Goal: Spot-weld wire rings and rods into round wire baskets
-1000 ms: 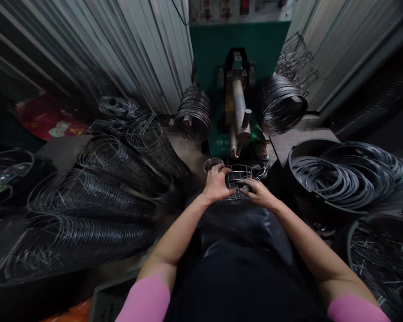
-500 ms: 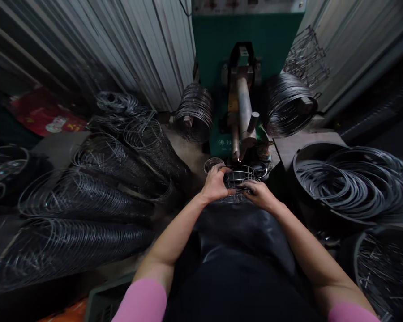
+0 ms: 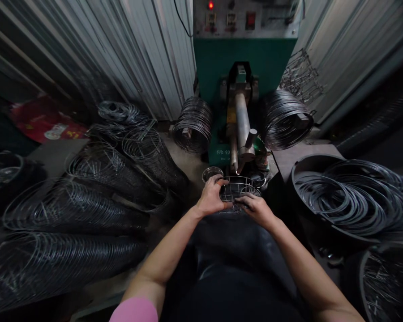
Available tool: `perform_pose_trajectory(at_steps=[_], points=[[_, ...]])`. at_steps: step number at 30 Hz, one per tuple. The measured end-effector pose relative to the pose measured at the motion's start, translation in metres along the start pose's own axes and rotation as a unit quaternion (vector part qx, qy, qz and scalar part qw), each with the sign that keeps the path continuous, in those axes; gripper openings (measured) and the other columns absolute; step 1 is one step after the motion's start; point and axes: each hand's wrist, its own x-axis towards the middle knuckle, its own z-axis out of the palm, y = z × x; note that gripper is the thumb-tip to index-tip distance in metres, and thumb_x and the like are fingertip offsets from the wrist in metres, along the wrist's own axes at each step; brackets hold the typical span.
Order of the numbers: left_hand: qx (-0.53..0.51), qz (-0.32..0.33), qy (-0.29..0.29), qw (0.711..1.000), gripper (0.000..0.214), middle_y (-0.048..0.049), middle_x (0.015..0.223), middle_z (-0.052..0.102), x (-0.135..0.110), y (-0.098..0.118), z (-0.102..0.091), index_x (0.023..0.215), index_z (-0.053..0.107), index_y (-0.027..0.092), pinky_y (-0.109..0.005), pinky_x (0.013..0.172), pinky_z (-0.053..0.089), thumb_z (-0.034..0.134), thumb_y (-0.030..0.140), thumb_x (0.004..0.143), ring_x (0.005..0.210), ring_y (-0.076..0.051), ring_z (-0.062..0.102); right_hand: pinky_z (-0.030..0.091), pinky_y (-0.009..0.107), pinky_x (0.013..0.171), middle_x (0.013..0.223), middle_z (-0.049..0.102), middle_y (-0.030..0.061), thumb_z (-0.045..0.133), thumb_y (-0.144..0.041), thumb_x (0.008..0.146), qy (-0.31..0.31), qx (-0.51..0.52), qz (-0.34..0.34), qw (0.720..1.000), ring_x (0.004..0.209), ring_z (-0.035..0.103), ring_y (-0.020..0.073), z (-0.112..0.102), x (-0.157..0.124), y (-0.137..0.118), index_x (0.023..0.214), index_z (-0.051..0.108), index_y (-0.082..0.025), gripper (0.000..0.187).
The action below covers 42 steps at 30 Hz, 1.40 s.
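Wire cages [image 3: 67, 208] lie at left; at centre the left hand [image 3: 211, 197] grips the side of a wire basket [image 3: 233, 193], near the machine tip [image 3: 235, 164], and the right hand [image 3: 258, 207] has its fingers at the near side, whether pinching I cannot tell. Over the past half second, basket, hands and tip slid lower in the frame together: the view seems tilted, the hold unchanged

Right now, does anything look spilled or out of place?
Yes, mildly: at right, wire rings sprawl over the right side of their black tub, so some look liable to slip. The wire frame at the hands is too dim to check for damage.
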Motion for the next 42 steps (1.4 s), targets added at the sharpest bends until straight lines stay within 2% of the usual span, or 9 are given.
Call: perform_pose_trajectory(at_steps=[8,16,22,28,34,37,39,42], points=[[-0.028,0.011,0.006,1.000,0.068,-0.0100,0.124,0.042,0.012,-0.004,0.000,0.107,0.054,0.018,-0.040,0.104,0.033,0.080,0.034,0.047,0.120,-0.028,0.040,0.052,0.030,0.074,0.094,0.065,0.0067,0.049,-0.009,0.079,0.007,-0.010,-0.006,1.000,0.084,0.063,0.0176,-0.009,0.009,0.004,0.105,0.063,-0.022,0.032],[-0.037,-0.013,0.008,0.999,0.065,-0.0072,0.119,0.043,0.028,-0.008,-0.002,0.106,0.054,0.019,-0.037,0.103,0.033,0.080,0.032,0.048,0.118,-0.026,0.041,0.051,0.030,0.072,0.090,0.066,0.0071,0.050,-0.010,0.079,0.018,-0.029,-0.003,0.999,0.081,0.063,0.0174,-0.013,0.026,0.011,0.098,0.066,-0.019,0.025],[-0.055,-0.015,0.005,0.998,0.061,-0.0051,0.109,0.046,0.033,-0.011,-0.001,0.103,0.054,0.019,-0.033,0.097,0.039,0.079,0.034,0.049,0.107,-0.021,0.047,0.050,0.028,0.074,0.090,0.067,0.0057,0.052,-0.009,0.078,0.031,-0.036,0.006,0.999,0.083,0.064,0.0171,-0.015,0.031,0.011,0.094,0.067,-0.021,0.025],[-0.058,-0.015,0.030,0.998,0.059,-0.0050,0.109,0.045,0.038,-0.010,0.002,0.101,0.056,0.019,-0.036,0.098,0.038,0.079,0.030,0.048,0.109,-0.023,0.046,0.051,0.028,0.074,0.093,0.067,0.0059,0.051,-0.006,0.076,0.035,-0.057,0.017,0.998,0.084,0.064,0.0173,-0.013,0.033,0.016,0.098,0.066,-0.020,0.030],[-0.064,-0.033,0.048,0.996,0.057,-0.0055,0.102,0.049,0.055,-0.018,0.006,0.097,0.057,0.016,-0.037,0.090,0.044,0.080,0.031,0.047,0.101,-0.023,0.051,0.051,0.030,0.078,0.099,0.067,0.0062,0.053,-0.009,0.076,0.073,-0.072,0.043,0.994,0.089,0.064,0.0195,-0.014,0.042,0.022,0.098,0.066,-0.022,0.028],[-0.071,-0.024,0.059,0.995,0.059,-0.0051,0.102,0.049,0.056,-0.022,0.009,0.098,0.057,0.017,-0.037,0.090,0.044,0.081,0.031,0.046,0.101,-0.023,0.051,0.050,0.033,0.082,0.105,0.065,0.0064,0.056,-0.019,0.079,0.144,-0.061,0.056,0.986,0.094,0.062,0.0204,-0.014,0.033,0.024,0.106,0.062,-0.024,0.028],[-0.073,-0.014,0.062,0.995,0.061,-0.0053,0.106,0.048,0.056,-0.023,0.010,0.099,0.057,0.017,-0.037,0.093,0.043,0.082,0.032,0.044,0.103,-0.023,0.050,0.050,0.033,0.080,0.100,0.065,0.0074,0.055,-0.025,0.081,0.192,-0.045,0.071,0.978,0.091,0.062,0.0203,-0.015,0.026,0.026,0.102,0.063,-0.022,0.022],[-0.068,-0.006,0.065,0.996,0.063,-0.0058,0.111,0.046,0.059,-0.024,0.009,0.099,0.058,0.018,-0.037,0.096,0.040,0.082,0.032,0.043,0.108,-0.023,0.048,0.050,0.031,0.072,0.085,0.066,0.0067,0.050,-0.026,0.084,0.195,-0.031,0.079,0.977,0.079,0.063,0.0190,-0.015,0.024,0.032,0.086,0.065,-0.020,0.017]])
